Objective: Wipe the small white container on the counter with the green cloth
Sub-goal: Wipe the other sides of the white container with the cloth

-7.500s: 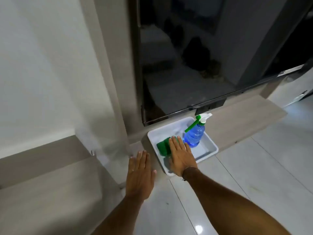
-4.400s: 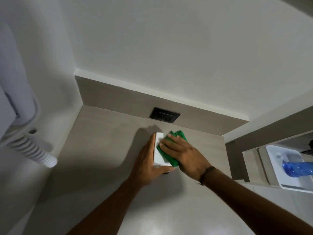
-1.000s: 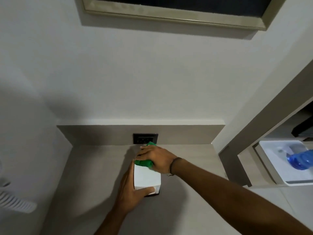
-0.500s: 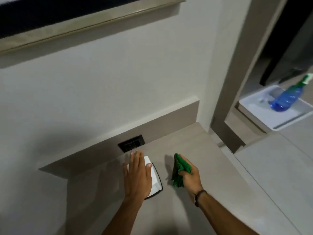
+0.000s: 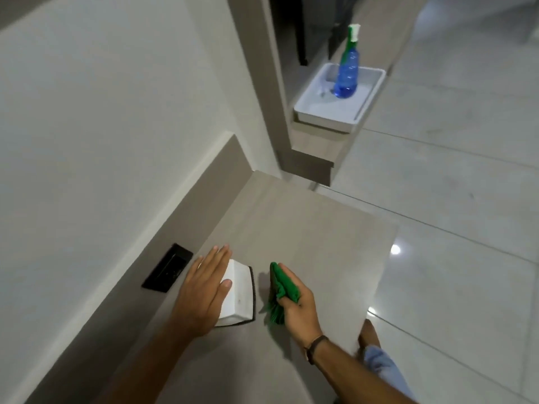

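Observation:
The small white container (image 5: 238, 293) stands on the grey counter (image 5: 306, 228) near the back wall, on a thin dark base. My left hand (image 5: 204, 290) lies flat over its left side with the fingers straight and together; it covers part of the top. My right hand (image 5: 294, 301) is a short way to the container's right, closed around the bunched green cloth (image 5: 280, 287). The cloth hangs just above the counter and does not touch the container.
A black socket plate (image 5: 167, 267) is set in the upstand left of the container. Farther off, a white tray (image 5: 338, 112) on a lower ledge holds a blue spray bottle (image 5: 347, 74). Glossy floor tiles (image 5: 452, 199) lie right of the counter edge; my foot shows there.
A second ago my right hand pressed the cloth on the container's top while my left gripped its side. The cloth has come off to the right, my left hand lies flat, and the view has swung right.

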